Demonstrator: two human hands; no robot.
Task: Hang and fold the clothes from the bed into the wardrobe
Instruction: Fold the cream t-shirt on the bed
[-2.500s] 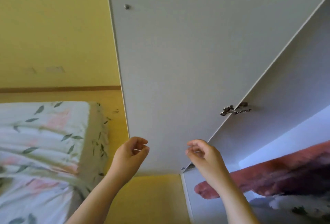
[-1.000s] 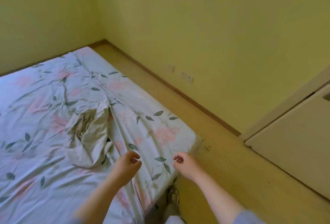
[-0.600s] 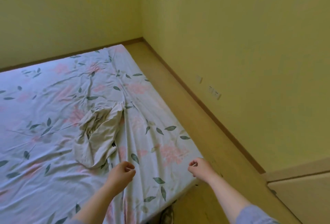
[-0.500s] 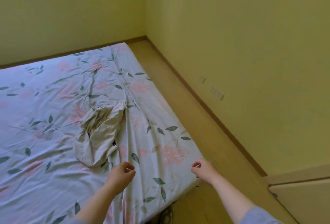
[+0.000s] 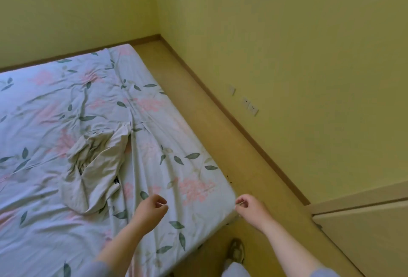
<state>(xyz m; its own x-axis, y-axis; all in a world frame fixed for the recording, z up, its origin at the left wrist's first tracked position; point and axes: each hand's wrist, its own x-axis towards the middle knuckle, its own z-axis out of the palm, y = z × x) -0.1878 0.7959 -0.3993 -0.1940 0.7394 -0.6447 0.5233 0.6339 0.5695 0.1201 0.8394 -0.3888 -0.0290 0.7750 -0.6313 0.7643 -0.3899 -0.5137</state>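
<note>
— Swinging away from the wardrobe, the head view is now settling on the bed point(image 5: 44, 104), which is filling the left half of the frame. Over the last half-second hardly anything is shifting; the hands are only creeping a touch further out.

— What are the hands doing?

— The left hand point(image 5: 152, 207) is hanging over the sheet at lower centre, fingers loosely curled and gripping nothing. The right hand point(image 5: 249, 209) is hovering just past the mattress corner, thumb and fingertips nearly meeting, and nothing is showing between them either.

— And the clothes?

— One beige garment point(image 5: 97, 170) is lying crumpled on the sheet, left of centre. No other clothing is showing on the bed.

— Which way from the hands?

— Up and to the left of the left hand, near it but apart. Its long axis is running steeply from upper right to lower left in the frame, and the lower end is lying closest to that hand. The right hand is sitting well apart from it, with the left hand between.

— So the left is reaching first?

— I'm guessing so: it is better placed for the near end, with the right crossing over afterwards. The pale panel point(image 5: 364, 232) at lower right is looking like the wardrobe side, though I'm not managing to tell for sure.
</note>
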